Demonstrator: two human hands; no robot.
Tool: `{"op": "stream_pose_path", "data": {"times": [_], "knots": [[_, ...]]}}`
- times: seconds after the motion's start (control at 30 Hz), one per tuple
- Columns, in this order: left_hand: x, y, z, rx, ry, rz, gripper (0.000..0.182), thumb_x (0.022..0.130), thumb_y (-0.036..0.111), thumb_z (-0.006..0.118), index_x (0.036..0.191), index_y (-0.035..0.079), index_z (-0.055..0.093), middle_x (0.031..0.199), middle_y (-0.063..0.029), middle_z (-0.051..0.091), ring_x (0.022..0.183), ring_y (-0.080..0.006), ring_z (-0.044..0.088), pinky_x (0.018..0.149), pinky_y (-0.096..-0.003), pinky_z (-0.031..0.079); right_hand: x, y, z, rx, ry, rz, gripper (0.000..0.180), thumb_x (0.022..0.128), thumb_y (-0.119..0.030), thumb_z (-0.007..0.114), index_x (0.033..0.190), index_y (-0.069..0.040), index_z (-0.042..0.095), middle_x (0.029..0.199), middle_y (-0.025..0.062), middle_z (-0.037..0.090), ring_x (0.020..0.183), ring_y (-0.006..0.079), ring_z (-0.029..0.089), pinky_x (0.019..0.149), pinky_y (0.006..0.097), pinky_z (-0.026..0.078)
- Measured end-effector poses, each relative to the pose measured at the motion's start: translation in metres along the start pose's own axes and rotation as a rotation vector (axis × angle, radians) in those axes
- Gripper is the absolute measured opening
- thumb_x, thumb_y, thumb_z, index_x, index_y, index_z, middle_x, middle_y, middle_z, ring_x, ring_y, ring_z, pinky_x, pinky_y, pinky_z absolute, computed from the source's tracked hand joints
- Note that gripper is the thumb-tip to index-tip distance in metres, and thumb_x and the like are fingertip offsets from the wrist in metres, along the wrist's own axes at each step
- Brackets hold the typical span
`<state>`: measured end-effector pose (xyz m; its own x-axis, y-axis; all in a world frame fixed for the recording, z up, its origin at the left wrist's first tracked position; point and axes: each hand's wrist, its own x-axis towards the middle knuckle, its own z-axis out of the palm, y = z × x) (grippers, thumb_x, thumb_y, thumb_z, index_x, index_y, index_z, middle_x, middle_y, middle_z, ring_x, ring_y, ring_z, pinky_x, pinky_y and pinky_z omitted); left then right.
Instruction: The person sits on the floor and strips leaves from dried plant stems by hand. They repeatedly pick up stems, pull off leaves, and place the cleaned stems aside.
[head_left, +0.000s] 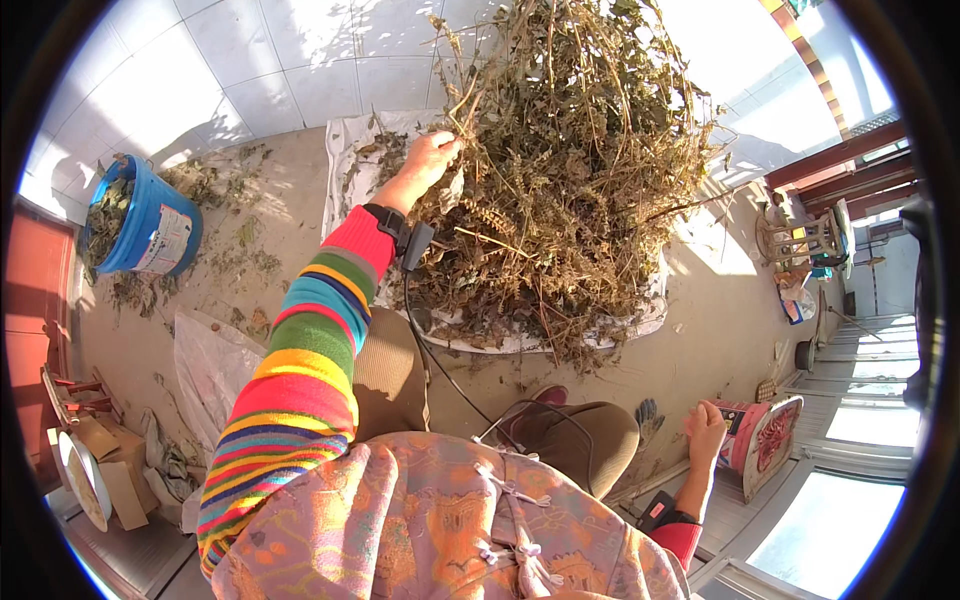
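A large heap of dried plants (555, 187), brown-green with brittle stems and seed heads, lies on a white sheet (652, 307) on the floor before me. My left hand (429, 163) reaches to the heap's left side. Its fingertips are pinched around a dry plant stem (459, 112) that rises from the pile. My right hand (705, 433) is well away from the heap, low on the right, in front of a red bucket (739, 435). Its fingers are curled, and whether anything is between them is hidden.
At the left stands a blue bucket (180, 232) filled with dry leaves, with leaf scraps around it. A plastic sheet (214, 352) and a cardboard box (124, 465) lie lower left. A glove (649, 420) is near my knee. A cable (450, 386) runs from my left wrist.
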<state>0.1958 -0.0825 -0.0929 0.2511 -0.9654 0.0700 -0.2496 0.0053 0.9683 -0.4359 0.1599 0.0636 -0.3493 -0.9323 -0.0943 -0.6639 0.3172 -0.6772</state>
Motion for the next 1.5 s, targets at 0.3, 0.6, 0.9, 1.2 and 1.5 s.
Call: {"op": "stream_pose_path", "data": {"times": [0.3,0.6,0.9,1.2,1.5], "knots": [[-0.062,0.157,-0.047,-0.518,0.000,0.028,0.016,0.093,0.012,0.057,0.098,-0.001,0.064,0.076,-0.0008,0.060,0.069,-0.0093,0.053,0.067,-0.0228,0.041,-0.004,-0.180,0.073,0.363,-0.165,-0.391,0.019,0.095,-0.015,0.058,0.101,0.001,0.065,0.080,0.0043,0.065,0.071,0.0090,0.062,0.066,0.0223,0.052],[-0.115,0.192,0.005,-0.298,0.202,0.192,0.023,0.088,0.013,0.063,0.105,-0.001,0.068,0.078,-0.0013,0.065,0.069,-0.0075,0.055,0.060,-0.0254,0.043,-0.033,-0.349,0.179,0.492,-0.282,-0.613,0.030,0.093,-0.022,0.061,0.114,0.000,0.060,0.079,0.0008,0.063,0.067,0.0063,0.057,0.064,0.0218,0.049],[-0.139,0.191,0.069,0.014,0.233,0.481,0.019,0.086,0.013,0.064,0.102,0.004,0.069,0.082,-0.0113,0.065,0.072,-0.0262,0.063,0.065,-0.0338,0.049,0.016,-0.392,0.164,-0.021,-0.115,-0.566,0.037,0.091,-0.038,0.059,0.088,-0.002,0.064,0.070,0.0062,0.062,0.062,0.0141,0.057,0.060,0.0331,0.049],[-0.113,0.133,0.053,0.111,0.542,0.515,0.045,0.094,0.043,0.051,0.119,0.006,0.060,0.115,-0.0150,0.062,0.105,-0.0334,0.059,0.090,-0.0424,0.045,0.055,-0.424,0.097,0.637,0.018,-0.601,0.016,0.095,-0.014,0.051,0.097,0.002,0.055,0.084,0.0120,0.068,0.061,0.0118,0.061,0.056,0.0230,0.054],[-0.077,0.083,0.052,0.000,0.397,0.142,0.047,0.088,0.029,0.066,0.126,0.003,0.055,0.120,-0.0164,0.058,0.105,-0.0300,0.058,0.088,-0.0410,0.046,0.065,-0.413,0.013,0.895,0.088,-0.825,0.018,0.097,-0.017,0.051,0.094,0.000,0.054,0.082,0.0130,0.067,0.060,0.0127,0.058,0.054,0.0269,0.052]]}}
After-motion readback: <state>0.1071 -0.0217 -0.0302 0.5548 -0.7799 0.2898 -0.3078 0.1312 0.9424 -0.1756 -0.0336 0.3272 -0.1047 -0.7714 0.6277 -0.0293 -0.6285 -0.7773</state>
